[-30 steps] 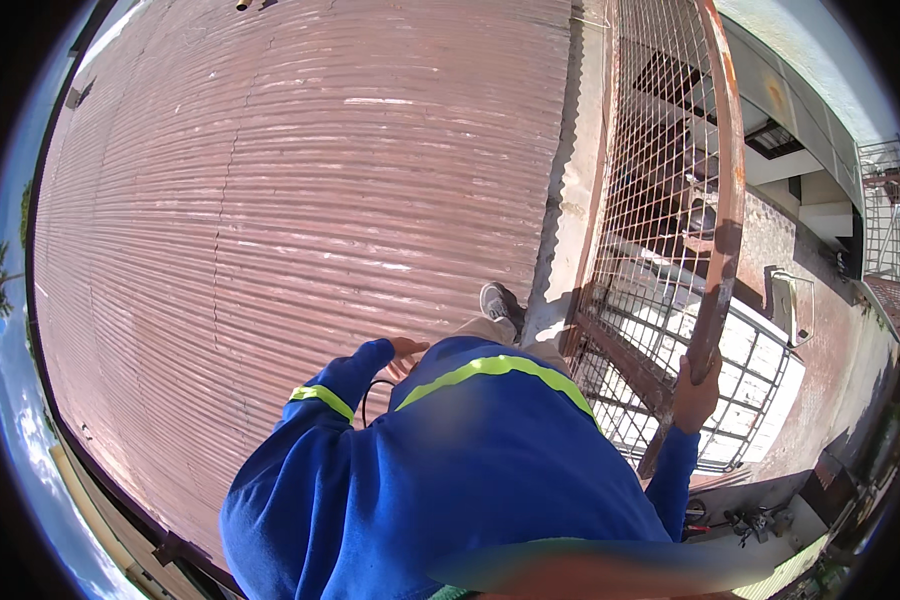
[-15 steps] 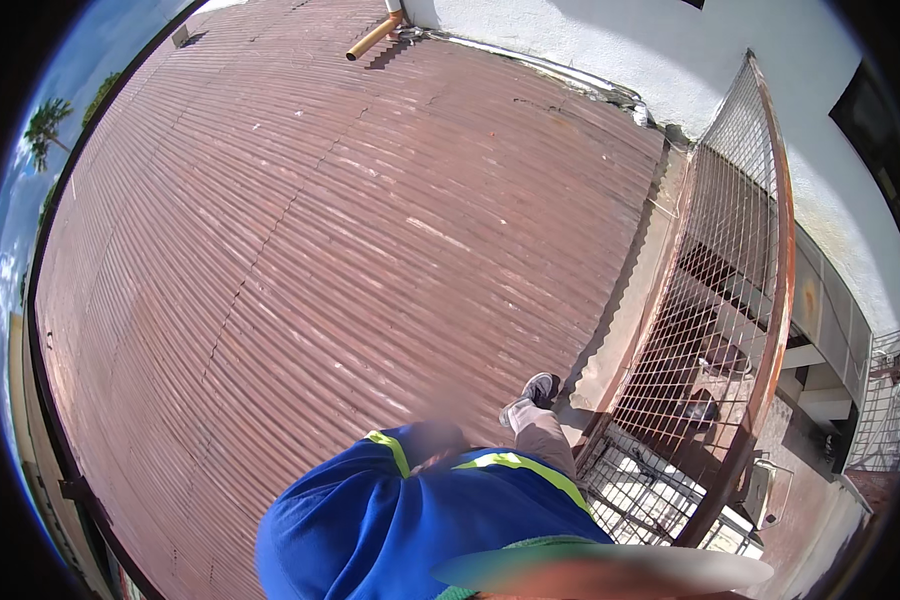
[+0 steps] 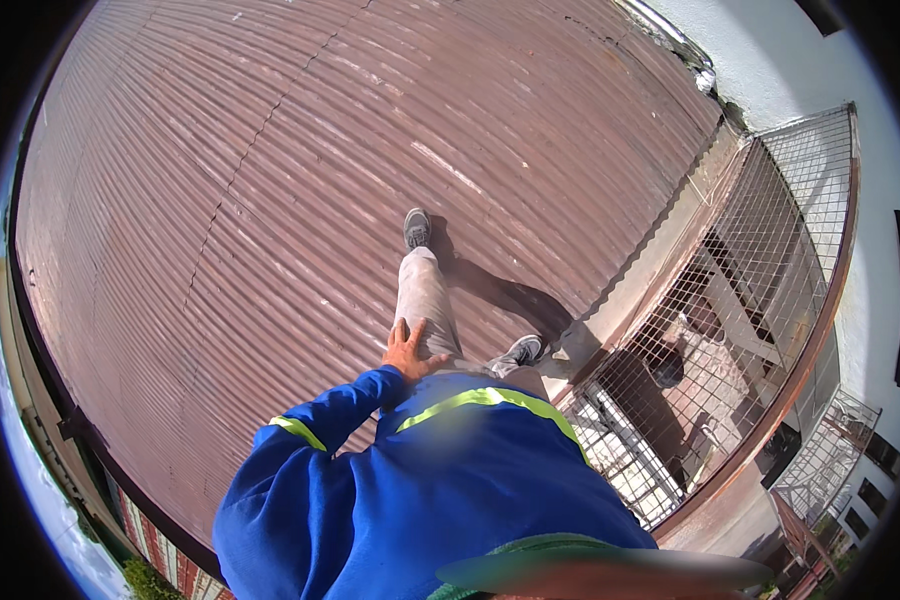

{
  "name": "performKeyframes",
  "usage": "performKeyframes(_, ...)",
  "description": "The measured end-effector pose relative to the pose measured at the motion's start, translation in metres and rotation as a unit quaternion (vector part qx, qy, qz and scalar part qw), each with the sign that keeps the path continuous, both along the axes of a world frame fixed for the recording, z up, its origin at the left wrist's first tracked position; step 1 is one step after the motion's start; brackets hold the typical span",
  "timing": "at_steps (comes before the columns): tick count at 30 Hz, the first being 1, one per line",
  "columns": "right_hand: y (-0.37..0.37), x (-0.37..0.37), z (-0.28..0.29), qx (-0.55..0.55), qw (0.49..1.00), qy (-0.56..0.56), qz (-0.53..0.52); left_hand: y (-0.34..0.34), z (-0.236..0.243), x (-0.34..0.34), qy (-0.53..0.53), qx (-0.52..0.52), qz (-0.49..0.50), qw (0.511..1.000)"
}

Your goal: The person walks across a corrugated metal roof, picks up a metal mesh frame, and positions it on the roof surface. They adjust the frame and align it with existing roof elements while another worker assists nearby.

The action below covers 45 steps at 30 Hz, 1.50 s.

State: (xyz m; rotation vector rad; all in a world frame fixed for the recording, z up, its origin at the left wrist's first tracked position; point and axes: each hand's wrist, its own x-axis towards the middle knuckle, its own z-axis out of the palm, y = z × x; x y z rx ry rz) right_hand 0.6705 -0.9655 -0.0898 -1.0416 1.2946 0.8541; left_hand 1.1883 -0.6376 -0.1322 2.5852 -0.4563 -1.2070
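My left hand [image 3: 408,352] rests on the thigh of my raised left leg, its fingers spread over the light trousers [image 3: 425,295]. It holds nothing. A blue sleeve [image 3: 345,408] with a yellow-green band covers that arm. My left shoe [image 3: 417,230], dark grey, is planted on the brown corrugated roof [image 3: 300,200]. Farther back, by the roof's right edge, stands my other shoe [image 3: 526,349]. My right hand and forearm are out of sight. A blurred shape covers part of the lower edge, in front of my blue top [image 3: 470,480].
A concrete ledge [image 3: 595,345] runs along the roof's wavy right edge. Beyond it, a rusty-framed wire mesh panel [image 3: 760,250] borders a drop, with a lower floor showing through. A white wall [image 3: 770,75] rises at the upper right. A dark rail [image 3: 45,375] bounds the left side.
My left leg has stepped forward onto the corrugated sheets. My left hand has come into clear view on the thigh. The view has turned and tilted downward.
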Motion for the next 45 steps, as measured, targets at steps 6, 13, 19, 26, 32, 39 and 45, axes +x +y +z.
performKeyframes(6, -0.04, 0.424, -0.064, -0.265, 0.887, -0.359, 0.117, -0.029, -0.034, 0.199, 0.057, -0.035, 0.028, 0.997)
performKeyframes(13, 0.005, 0.654, -0.033, -0.237, 0.731, -0.312, 0.558, -0.018, -0.055, 0.36, 0.212, -0.1, -0.014, 0.972)
performKeyframes(19, -0.057, 0.779, -0.05, -0.272, 0.763, -0.335, 0.481, -0.042, -0.068, 0.489, 0.305, -0.014, -0.116, 0.945)
performKeyframes(26, -0.197, 1.016, -0.053, -0.052, 0.937, -0.111, 0.326, -0.061, 0.018, 0.62, 0.157, -0.048, 0.137, 0.977)
performKeyframes(32, -0.284, 1.191, -0.049, -0.068, 0.919, -0.096, 0.377, -0.081, 0.064, 0.692, -0.037, -0.09, 0.272, 0.957)
performKeyframes(39, -0.297, 1.395, -0.017, -0.137, 0.942, -0.205, 0.228, -0.089, 0.039, 0.9, 0.04, -0.085, 0.326, 0.941)
performKeyframes(45, -0.311, 1.432, 0.018, -0.017, 0.973, -0.118, 0.2, -0.018, 0.059, 1.067, 0.208, -0.084, 0.224, 0.948)
